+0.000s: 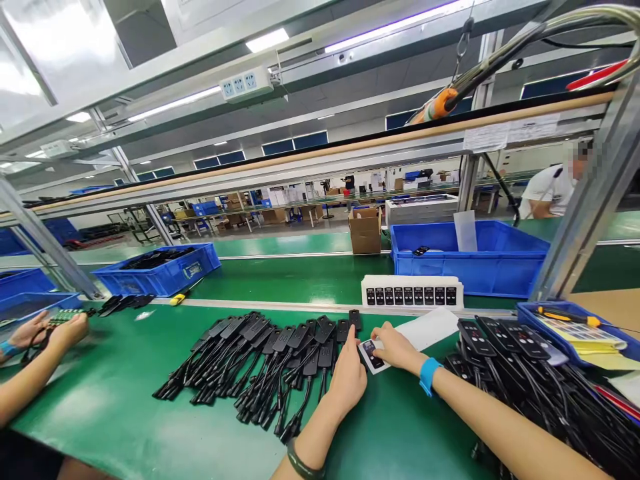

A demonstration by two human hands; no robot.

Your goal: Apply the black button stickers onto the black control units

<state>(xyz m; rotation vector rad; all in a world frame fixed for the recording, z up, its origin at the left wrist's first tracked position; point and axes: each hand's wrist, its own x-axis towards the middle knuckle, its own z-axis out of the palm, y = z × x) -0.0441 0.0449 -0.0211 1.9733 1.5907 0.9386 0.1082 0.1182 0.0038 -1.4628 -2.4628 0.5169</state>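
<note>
On the green worktop [415, 427], black cables [255, 353] lie left of the white sticker card [379, 369], which the right hand [397, 348] pinches, while the loose left hand [349, 377] sticks one finger out at a black box [355, 318] just behind the card.

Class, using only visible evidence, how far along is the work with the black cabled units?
Partway, apparently. Looks done: units with printed faces, at right. In hand: the right hand touches a printed label; the left hand is by the plain-faced units. Those look left to do.
</note>
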